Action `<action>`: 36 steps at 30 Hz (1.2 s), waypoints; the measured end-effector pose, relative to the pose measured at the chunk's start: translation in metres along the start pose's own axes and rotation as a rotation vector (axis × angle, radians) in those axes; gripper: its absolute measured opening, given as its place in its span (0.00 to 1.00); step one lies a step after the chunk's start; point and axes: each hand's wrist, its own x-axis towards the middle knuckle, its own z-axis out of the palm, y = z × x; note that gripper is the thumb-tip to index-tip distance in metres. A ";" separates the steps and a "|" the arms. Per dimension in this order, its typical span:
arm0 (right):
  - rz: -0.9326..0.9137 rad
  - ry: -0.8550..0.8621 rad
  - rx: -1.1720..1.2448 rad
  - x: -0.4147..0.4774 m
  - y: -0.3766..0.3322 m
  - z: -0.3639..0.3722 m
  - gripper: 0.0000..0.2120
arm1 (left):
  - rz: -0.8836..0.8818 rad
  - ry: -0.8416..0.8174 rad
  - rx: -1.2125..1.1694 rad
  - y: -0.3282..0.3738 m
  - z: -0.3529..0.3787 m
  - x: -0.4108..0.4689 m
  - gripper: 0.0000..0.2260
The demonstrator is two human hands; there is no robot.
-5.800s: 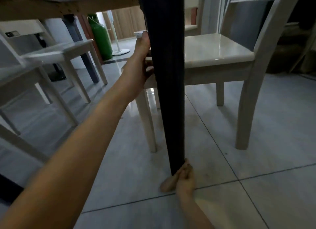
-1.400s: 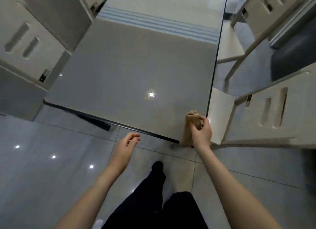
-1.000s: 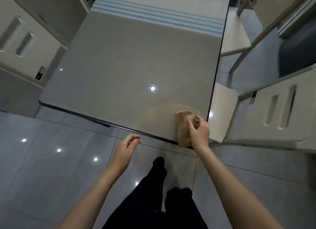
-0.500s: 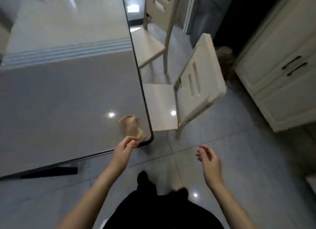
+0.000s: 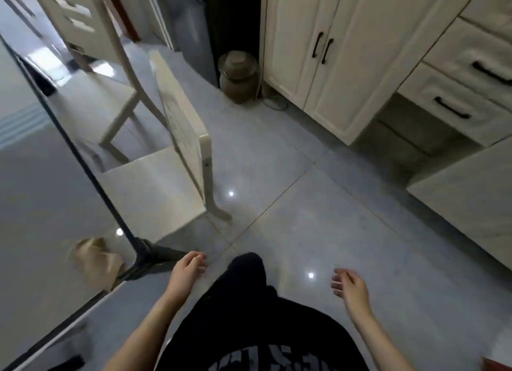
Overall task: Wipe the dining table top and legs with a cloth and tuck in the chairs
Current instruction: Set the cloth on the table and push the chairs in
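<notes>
The grey glossy dining table (image 5: 41,193) fills the left of the view. A crumpled tan cloth (image 5: 95,257) lies on its near right corner, with no hand on it. A cream chair (image 5: 155,193) stands at the table's right side, its seat partly under the edge and its backrest (image 5: 182,126) toward the room. A second cream chair (image 5: 83,24) stands farther back. My left hand (image 5: 187,273) hangs over the floor just right of the table corner, fingers loosely curled, holding nothing. My right hand (image 5: 350,287) hangs lower right, equally relaxed and holding nothing.
Cream cabinets with black handles (image 5: 321,46) line the right wall, with drawers (image 5: 454,107) beside them. A brown lidded jar (image 5: 239,75) sits on the floor in the dark gap by the cabinets. A dark table leg foot (image 5: 163,255) shows under the corner. Grey floor tiles (image 5: 318,218) spread ahead.
My right hand put the cloth down on the table corner and let go. The view has swung right toward the near chair and cabinets; both hands now hang free.
</notes>
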 end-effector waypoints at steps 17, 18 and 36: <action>-0.166 -0.123 -0.129 0.237 -0.248 0.046 0.08 | -0.174 -0.052 -0.025 0.189 0.085 0.186 0.11; -0.156 -0.120 -0.153 0.247 -0.259 0.040 0.08 | -0.155 -0.069 -0.034 0.205 0.095 0.196 0.11; -0.336 -0.680 -0.475 0.477 -0.570 0.119 0.09 | -0.141 0.453 -0.494 0.377 0.213 0.283 0.10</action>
